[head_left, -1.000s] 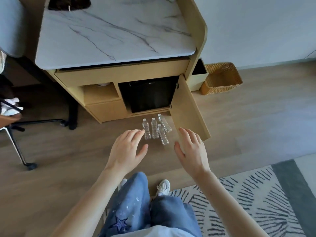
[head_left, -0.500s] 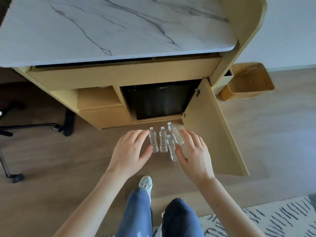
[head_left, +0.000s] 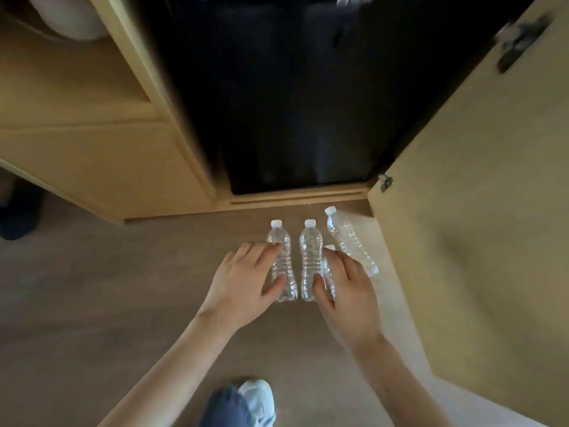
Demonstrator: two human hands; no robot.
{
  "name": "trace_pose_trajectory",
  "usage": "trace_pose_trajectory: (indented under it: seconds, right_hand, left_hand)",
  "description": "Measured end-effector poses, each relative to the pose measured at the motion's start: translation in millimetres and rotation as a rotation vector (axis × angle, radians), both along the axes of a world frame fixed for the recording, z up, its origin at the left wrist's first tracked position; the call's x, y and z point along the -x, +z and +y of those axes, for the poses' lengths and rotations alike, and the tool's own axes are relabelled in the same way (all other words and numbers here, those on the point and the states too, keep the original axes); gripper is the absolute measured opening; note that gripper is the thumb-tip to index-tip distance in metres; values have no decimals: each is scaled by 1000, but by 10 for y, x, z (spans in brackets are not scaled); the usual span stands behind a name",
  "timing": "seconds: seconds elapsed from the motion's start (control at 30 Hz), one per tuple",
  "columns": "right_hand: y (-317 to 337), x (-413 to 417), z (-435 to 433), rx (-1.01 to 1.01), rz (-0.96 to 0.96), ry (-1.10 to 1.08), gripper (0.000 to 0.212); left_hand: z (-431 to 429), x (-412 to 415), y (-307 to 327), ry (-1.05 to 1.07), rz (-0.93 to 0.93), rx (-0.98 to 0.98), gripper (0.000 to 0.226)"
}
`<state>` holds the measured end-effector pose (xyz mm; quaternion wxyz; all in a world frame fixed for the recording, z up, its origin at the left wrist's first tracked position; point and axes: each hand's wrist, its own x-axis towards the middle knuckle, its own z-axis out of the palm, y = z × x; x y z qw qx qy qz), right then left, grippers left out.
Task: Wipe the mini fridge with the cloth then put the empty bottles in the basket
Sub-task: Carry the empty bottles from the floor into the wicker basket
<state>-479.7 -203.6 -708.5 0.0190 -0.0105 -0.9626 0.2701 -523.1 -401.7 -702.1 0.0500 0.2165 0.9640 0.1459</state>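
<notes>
At the far left a wooden cabinet (head_left: 92,155) fills the upper corner, with an open shelf above a plain drawer front, and something pale and rounded (head_left: 70,20) sits on that shelf, too blurred for me to name. Below it the wood floor (head_left: 92,288) runs toward me. My left hand (head_left: 243,283) comes in from the lower left, palm down, fingers spread loosely and only a little curled; it holds nothing, but its fingertips (head_left: 274,246) and thumb rest against the side of the left bottle (head_left: 284,241), a clear, crumpled, white-capped one lying on the floor with its cap pointing at the cabinet. Just beside it lies the middle bottle (head_left: 309,251), parallel and close but apart from the first. Behind both, the black mini fridge (head_left: 292,103) sits dark inside its cabinet bay, its door shut as far as I can tell. My right hand (head_left: 346,292) reaches in from the lower right, also open and relaxed, thumb touching the base of the middle bottle, its fingers lying over a fourth bottle (head_left: 328,272) that is mostly hidden beneath them. Further right the angled bottle (head_left: 351,241) lies tilted, cap toward the fridge, its lower end near my knuckles. The open cabinet door (head_left: 477,226) stands at the right. My shoe (head_left: 258,399) shows at the bottom edge.
</notes>
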Motion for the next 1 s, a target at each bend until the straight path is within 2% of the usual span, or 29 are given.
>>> trace_pose_trajectory:
  seconds: [0.13,0.27,0.37,0.63,0.73,1.0]
  right_hand:
    - [-996,40,1,-19,-61,8,43]
    - [-1525,119,35,-17,-72,1,44]
    - [-1725,200,47,-28,-50,-22,47]
    - [-2038,355,46,43,-171,-210,75]
    - [-2160,364,-23,37,-179,-247,79]
    - [-2288,300,-117,83,-301,-283,82]
  left_hand:
    - [-40,62,-1021,-54,-27,8,50]
    - [-26,140,-1568,-75,15,-6,51]
    - [43,227,-1748,-10,-14,-45,52]
    - [375,275,-2038,341,-312,-235,78]
    - [491,276,-2136,469,-394,-252,85]
    - [545,184,-2285,639,-546,-311,61]
